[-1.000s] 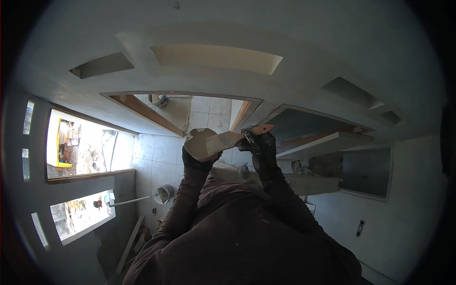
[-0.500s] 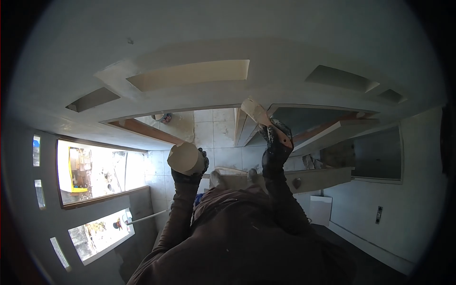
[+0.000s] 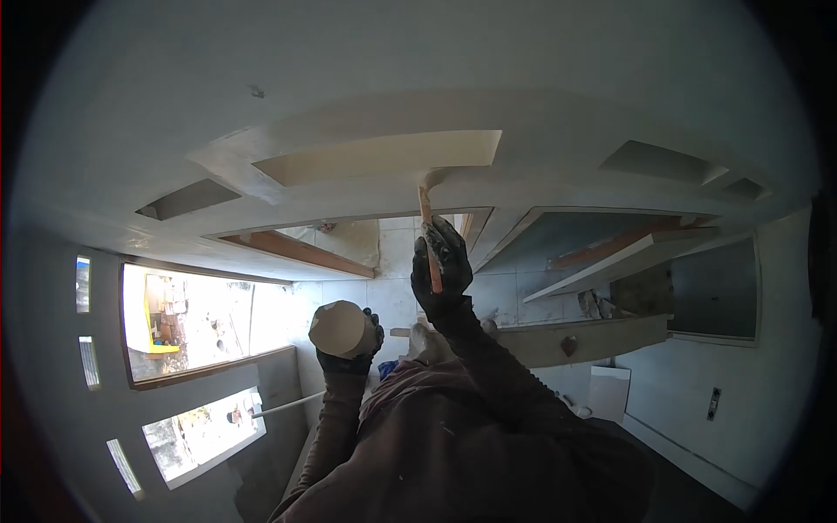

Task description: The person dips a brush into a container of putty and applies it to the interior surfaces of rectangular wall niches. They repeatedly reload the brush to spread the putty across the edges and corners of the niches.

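— Up at the ceiling (image 3: 261, 78), where's the knife (image 3: 425, 202)?
— Blade pressed to the recess (image 3: 375, 157) edge, the gloved right hand (image 3: 443, 266) closed round its handle to spread filler, probably.
— And the left hand (image 3: 349, 344)?
— Below the ceiling, gripping a loaded hawk (image 3: 338, 327), kept level so nothing slides off.

Both hands wear dark work gloves: the left hand (image 3: 347, 349) at 7 o'clock of the right hand (image 3: 442, 266), whose glove is flecked with pale plaster. Long brown sleeves (image 3: 488, 366) run into a brown, lightly spattered top.
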Available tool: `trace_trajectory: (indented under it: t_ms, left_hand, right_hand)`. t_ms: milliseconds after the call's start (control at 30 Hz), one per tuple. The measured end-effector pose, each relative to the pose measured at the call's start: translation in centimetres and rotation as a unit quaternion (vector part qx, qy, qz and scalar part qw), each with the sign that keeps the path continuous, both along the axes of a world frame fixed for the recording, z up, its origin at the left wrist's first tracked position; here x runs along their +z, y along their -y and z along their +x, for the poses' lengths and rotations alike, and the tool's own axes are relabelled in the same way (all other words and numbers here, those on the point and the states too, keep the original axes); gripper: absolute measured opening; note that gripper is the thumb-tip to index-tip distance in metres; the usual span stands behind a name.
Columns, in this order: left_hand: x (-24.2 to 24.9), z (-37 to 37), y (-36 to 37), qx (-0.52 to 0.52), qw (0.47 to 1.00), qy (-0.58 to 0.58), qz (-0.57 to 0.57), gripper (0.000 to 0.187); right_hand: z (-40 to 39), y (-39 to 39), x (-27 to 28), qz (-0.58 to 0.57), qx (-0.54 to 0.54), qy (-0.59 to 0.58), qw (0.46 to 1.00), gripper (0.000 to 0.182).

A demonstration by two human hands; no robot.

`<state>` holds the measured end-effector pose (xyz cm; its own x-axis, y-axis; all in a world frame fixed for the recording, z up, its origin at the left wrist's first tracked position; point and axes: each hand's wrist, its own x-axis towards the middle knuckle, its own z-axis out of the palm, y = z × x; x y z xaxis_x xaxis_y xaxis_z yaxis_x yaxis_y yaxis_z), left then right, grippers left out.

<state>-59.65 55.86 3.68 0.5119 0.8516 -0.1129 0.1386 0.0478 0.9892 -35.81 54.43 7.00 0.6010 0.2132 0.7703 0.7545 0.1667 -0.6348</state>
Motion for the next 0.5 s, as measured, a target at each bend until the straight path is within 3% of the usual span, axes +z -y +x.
trace_trajectory:
  t_ms: [33,100,133,200,300,367,433,500]
  left_hand:
    - [1.4,-0.1,-0.3,0.005,1.0,0.0,0.001,0.039]
    - [4.4,-0.3,-0.8,-0.029,0.95,-0.214,0.226,0.042]
    - [3.3,-1.0,-1.1,-0.023,0.95,-0.215,0.225,0.042]
    - [0.3,-2.7,-1.3,0.11,0.993,-0.018,0.04,0.031]
    - [4.3,-2.6,-1.6,0.131,0.976,-0.096,0.143,0.029]
    - [4.1,-3.8,-2.0,0.133,0.975,-0.11,0.137,0.029]
    - [2.3,-5.7,-2.1,0.129,0.975,-0.124,0.131,0.03]
    - [-1.6,-8.3,-2.7,0.089,0.991,-0.067,0.069,0.039]
  right_hand:
    - [-0.6,-1.0,0.0,0.001,0.005,0.0,1.0,0.022]
    - [-2.0,-2.9,-0.3,0.0,0.037,0.035,0.999,0.039]
    - [-2.7,-3.9,-0.6,0.001,0.043,0.035,0.998,0.039]
    - [-4.3,-5.8,-1.5,-0.002,0.067,0.037,0.997,0.038]
    - [-6.7,-8.4,-1.4,-0.006,0.096,0.034,0.995,0.038]
    - [-8.1,-9.8,-1.2,-0.013,0.118,0.032,0.992,0.037]
    - [-9.3,-11.1,-0.9,-0.019,0.125,0.036,0.991,0.039]
    - [-10.5,-12.4,-0.8,-0.052,0.138,0.044,0.988,0.039]
